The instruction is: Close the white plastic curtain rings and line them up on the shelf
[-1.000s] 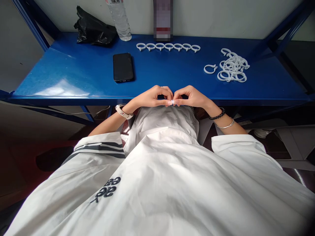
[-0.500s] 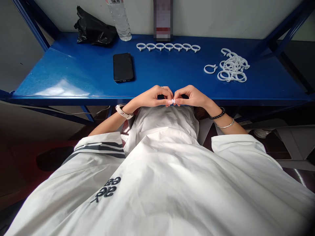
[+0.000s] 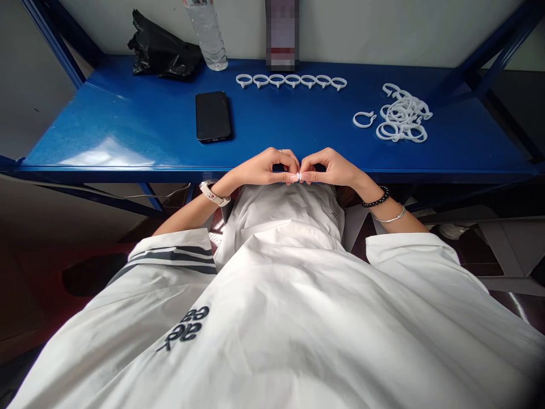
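At the table's front edge, my left hand (image 3: 275,167) and my right hand (image 3: 327,166) meet fingertip to fingertip. Thumb and fingers of each are pinched on a white plastic ring (image 3: 299,176), of which only a small white part shows; the fingers hide the remainder. Farther back, several white rings (image 3: 292,81) stand in a row, each with a small tab toward me. To the right lies a heap of similar rings (image 3: 404,113), with a single open ring (image 3: 363,120) just left of it.
The blue table (image 3: 140,125) carries a black phone (image 3: 213,116) left of my hands. Along the back wall are a black plastic bag (image 3: 164,54), a clear water bottle (image 3: 207,37) and a blurred upright box (image 3: 283,34). Blue frame posts (image 3: 502,51) rise at the sides.
The visible white part between my fingertips looks slightly narrower, with the fingertips a little closer together. Otherwise my hands and everything on the table stay in place.
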A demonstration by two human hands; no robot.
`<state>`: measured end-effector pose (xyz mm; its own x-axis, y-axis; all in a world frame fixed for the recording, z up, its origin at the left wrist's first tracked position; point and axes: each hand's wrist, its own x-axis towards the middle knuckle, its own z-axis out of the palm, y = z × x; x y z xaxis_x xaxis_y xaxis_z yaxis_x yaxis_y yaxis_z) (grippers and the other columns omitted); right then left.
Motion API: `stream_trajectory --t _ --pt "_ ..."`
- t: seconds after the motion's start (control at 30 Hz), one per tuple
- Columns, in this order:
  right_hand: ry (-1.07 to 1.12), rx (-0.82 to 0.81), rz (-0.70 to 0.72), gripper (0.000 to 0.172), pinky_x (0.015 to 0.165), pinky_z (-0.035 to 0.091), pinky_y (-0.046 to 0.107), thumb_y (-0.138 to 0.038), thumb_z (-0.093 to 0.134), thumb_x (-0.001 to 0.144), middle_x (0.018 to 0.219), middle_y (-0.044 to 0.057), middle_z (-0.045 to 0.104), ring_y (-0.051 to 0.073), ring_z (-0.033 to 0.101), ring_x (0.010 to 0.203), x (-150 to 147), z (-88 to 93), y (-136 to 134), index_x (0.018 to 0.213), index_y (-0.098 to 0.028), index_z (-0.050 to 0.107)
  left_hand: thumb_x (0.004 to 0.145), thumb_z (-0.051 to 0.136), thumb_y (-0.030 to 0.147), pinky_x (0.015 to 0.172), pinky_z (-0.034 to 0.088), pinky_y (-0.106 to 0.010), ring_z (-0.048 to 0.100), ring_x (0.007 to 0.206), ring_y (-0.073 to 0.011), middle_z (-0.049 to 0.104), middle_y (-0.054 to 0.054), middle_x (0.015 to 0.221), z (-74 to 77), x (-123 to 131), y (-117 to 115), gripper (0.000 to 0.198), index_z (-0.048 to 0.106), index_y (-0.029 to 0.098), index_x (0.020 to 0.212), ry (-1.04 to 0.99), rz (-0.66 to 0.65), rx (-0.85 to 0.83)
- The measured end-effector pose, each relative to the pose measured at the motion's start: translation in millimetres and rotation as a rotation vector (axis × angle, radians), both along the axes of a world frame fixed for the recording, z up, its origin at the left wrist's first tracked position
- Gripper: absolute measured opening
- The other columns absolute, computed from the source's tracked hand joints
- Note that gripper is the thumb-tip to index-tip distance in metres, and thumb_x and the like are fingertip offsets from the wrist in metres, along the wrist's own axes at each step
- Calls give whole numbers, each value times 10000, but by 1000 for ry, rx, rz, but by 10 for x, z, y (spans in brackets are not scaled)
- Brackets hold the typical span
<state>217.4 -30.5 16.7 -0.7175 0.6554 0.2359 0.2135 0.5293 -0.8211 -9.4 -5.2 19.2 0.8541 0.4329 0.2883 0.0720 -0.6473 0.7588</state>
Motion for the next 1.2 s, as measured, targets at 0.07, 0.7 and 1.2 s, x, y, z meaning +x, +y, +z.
stream_trajectory --t 0.07,0.7,1.2 --pt "2 -9 -1 463 567 365 233 -606 658 885 644 12 659 110 553 603 0 7 0 795 -154 704 861 588 718 813 509 -263 660 911 -190 724 -98 832 4 1 -5 590 702 160 707 -5 -4 -7" --pt "191 -154 -64 460 542 416 205 -603 699 859 644 14 648 100 561 589 -13 -34 56 766 -154 666 921 513 699 764 505 -257 670 843 -183 736 -112 858 8 -18 -13 620 721 138 760 -20 49 -96" --pt "61 -40 -38 488 570 360 236 -622 662 877 647 13 643 109 532 601 -8 -11 21 778 -145 692 901 576 673 768 492 -257 644 861 -172 720 -94 863 14 -7 -19 560 710 150 753 9 24 -73"
